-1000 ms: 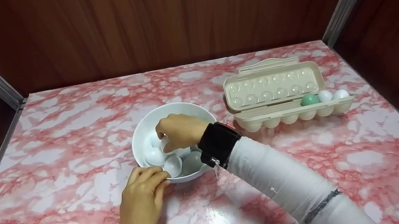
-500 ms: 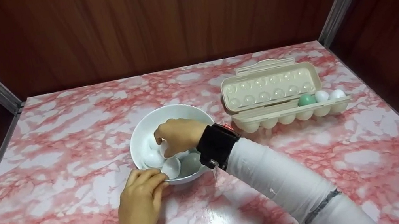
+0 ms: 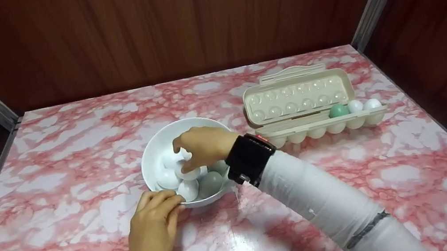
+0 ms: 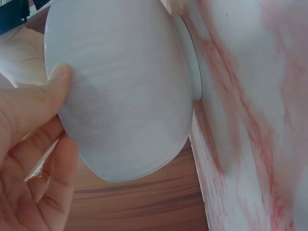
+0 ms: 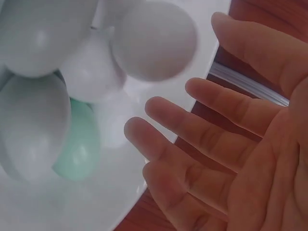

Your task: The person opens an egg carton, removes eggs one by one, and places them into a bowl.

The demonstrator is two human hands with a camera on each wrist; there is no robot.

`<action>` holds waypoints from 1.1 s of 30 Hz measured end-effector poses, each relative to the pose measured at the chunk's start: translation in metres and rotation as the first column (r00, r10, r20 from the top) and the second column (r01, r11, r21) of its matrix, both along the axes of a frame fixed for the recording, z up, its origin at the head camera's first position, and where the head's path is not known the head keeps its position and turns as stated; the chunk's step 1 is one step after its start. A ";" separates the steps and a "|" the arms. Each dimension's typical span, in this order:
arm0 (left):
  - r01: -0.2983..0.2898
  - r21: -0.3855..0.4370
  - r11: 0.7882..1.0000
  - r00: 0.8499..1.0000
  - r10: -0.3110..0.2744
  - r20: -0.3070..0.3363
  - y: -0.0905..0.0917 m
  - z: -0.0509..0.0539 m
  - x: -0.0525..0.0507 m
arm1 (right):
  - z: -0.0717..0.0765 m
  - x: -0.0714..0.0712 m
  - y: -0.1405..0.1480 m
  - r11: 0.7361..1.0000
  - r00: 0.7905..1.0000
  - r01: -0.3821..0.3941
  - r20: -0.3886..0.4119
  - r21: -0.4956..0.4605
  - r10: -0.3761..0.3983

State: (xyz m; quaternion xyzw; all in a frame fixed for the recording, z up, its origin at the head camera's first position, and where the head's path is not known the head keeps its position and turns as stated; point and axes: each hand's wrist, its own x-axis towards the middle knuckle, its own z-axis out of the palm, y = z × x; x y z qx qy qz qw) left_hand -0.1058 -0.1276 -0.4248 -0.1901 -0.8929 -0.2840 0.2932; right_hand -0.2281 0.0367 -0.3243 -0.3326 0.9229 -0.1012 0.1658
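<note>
A white bowl (image 3: 155, 156) stands on the table, holding several eggs. White eggs (image 3: 168, 179) lie at its left and middle, and a grey-green egg (image 3: 210, 184) near its front. My left hand (image 3: 149, 233) pinches the front left rim; in the left wrist view, the thumb (image 4: 59, 77) presses the outer wall (image 4: 125, 96). Over the eggs, my right hand (image 3: 205, 145) has thumb and fingers spread apart around a white egg (image 3: 189, 172). In the right wrist view its palm (image 5: 269, 192) holds nothing; a pale green egg (image 5: 79, 144) shows under white ones.
Right of the bowl, a beige egg carton (image 3: 300, 97) lies with its lid up. One green egg (image 3: 338, 111) and two white eggs (image 3: 363, 105) sit at its right end. A red-and-white marbled table (image 3: 55, 170) runs back to dark wood panels (image 3: 172, 26).
The right hand's fingers have parted from the white egg they held, and that egg now lies among the others. An egg near the front rim has turned. The left hand keeps its hold.
</note>
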 end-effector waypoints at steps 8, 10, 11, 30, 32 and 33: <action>-0.002 -0.008 1.000 1.000 0.002 -0.018 0.000 -0.001 -0.002 | 0.019 -0.009 0.036 0.998 0.999 0.021 -0.045 -0.053 -0.023; -0.006 -0.012 1.000 1.000 0.006 -0.019 0.000 -0.001 -0.002 | 0.027 -0.015 0.056 0.995 0.997 0.048 -0.059 -0.088 -0.053; -0.008 -0.015 1.000 1.000 0.008 -0.019 0.000 -0.001 -0.002 | 0.031 -0.019 0.067 0.992 0.995 0.065 -0.064 -0.109 -0.073; -0.004 -0.021 1.000 0.999 0.003 -0.035 0.000 0.002 0.004 | 0.054 -0.072 0.281 0.887 0.886 0.458 -0.111 0.061 -0.450; -0.008 -0.019 1.000 0.999 0.007 -0.035 0.001 0.002 0.005 | 0.050 -0.072 0.291 0.895 0.896 0.438 -0.122 0.082 -0.427; -0.011 -0.018 1.000 0.999 0.010 -0.035 0.001 0.002 0.005 | 0.049 -0.072 0.295 0.896 0.898 0.434 -0.125 0.098 -0.421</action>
